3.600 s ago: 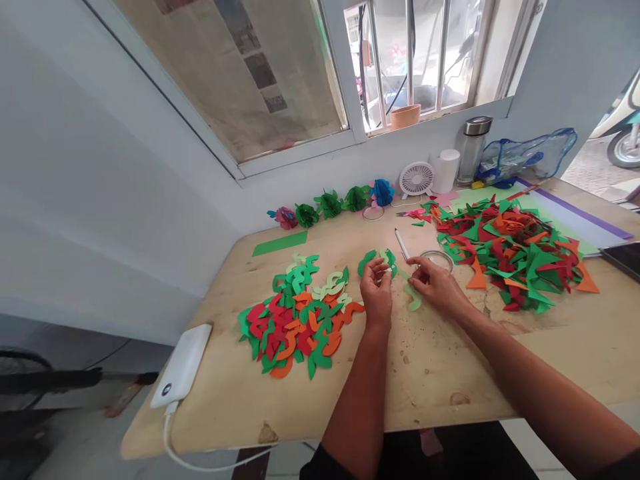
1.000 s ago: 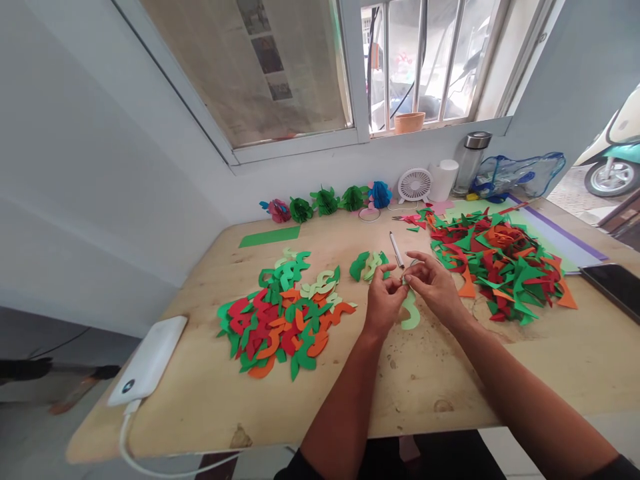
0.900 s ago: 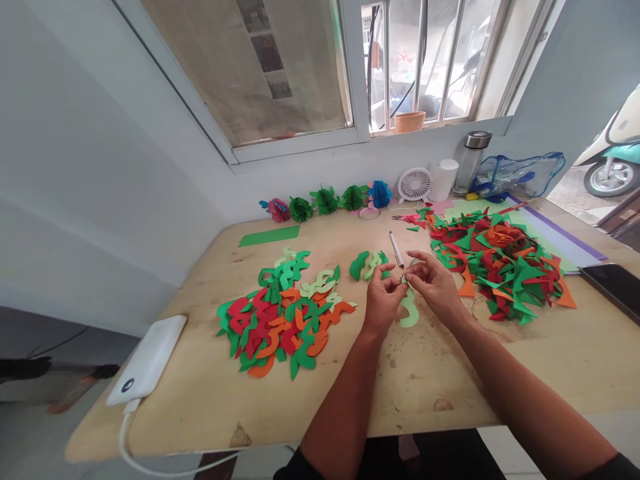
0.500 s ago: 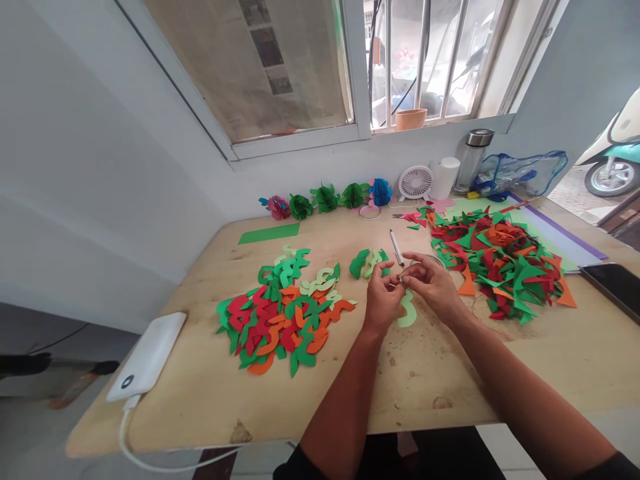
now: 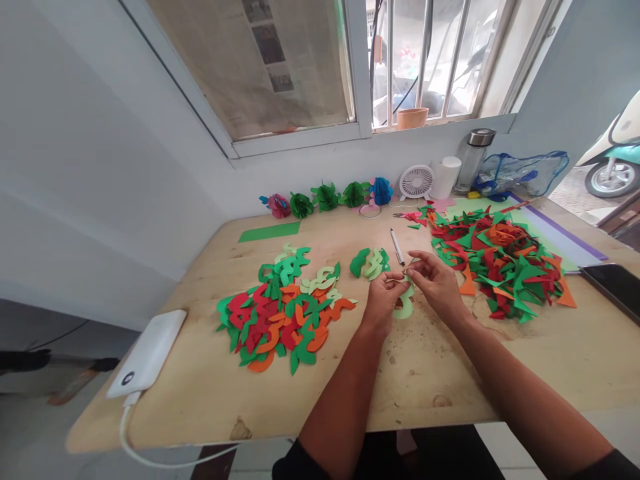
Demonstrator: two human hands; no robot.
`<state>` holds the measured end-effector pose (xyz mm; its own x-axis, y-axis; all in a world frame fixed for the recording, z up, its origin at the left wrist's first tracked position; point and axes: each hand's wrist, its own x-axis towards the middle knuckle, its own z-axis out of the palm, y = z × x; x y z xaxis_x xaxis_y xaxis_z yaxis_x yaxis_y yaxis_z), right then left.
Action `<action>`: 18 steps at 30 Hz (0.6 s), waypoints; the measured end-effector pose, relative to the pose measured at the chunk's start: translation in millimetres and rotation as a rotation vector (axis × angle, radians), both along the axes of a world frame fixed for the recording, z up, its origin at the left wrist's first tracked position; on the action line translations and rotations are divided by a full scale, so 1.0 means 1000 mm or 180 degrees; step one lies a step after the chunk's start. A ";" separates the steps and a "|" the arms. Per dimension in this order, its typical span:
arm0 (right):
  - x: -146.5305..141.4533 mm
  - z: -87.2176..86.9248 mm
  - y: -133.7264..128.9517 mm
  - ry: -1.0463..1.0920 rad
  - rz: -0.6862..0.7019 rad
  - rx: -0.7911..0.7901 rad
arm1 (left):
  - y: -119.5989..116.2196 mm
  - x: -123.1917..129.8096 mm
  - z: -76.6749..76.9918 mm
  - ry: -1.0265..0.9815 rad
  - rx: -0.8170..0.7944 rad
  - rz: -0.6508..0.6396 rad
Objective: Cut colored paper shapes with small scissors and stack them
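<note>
My left hand [image 5: 383,303] and my right hand [image 5: 434,283] meet over the middle of the wooden table, both closed at the fingertips. Between them is a thin string or wire, too fine to make out well. A light green curved paper piece [image 5: 404,307] hangs or lies just under the fingertips. Beyond my left hand sits a small cluster of dark and light green paper pieces [image 5: 374,265]. A white pen [image 5: 397,246] lies just past my fingers. To the left is a heap of curved red, orange and green paper pieces [image 5: 299,319].
Pointed paper scraps [image 5: 500,257] are piled on the right, near a black phone [image 5: 614,288]. Along the wall stand folded paper figures [image 5: 326,198], a small fan [image 5: 416,182] and a glass bottle [image 5: 471,160]. A white power bank [image 5: 147,353] lies at the left edge.
My fingertips have drawn slightly apart, with my right hand a little to the right. The light green piece has shifted slightly toward my body and left.
</note>
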<state>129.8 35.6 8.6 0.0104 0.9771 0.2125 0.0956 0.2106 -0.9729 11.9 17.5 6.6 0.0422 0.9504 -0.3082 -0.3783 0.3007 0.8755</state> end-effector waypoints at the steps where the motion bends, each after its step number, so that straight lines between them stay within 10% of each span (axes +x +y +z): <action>1: 0.000 -0.001 0.000 0.0005 -0.0002 -0.0001 | 0.000 0.000 -0.001 -0.0042 -0.0016 -0.0036; 18: 0.000 0.003 -0.006 -0.1299 -0.0378 0.0971 | 0.004 -0.005 -0.006 -0.0044 0.0036 -0.0092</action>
<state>129.6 29.8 11.6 -0.0256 0.8673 0.4972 0.4947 0.4432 -0.7476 6.9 21.9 0.7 0.0738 0.9521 -0.2968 -0.3817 0.3019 0.8736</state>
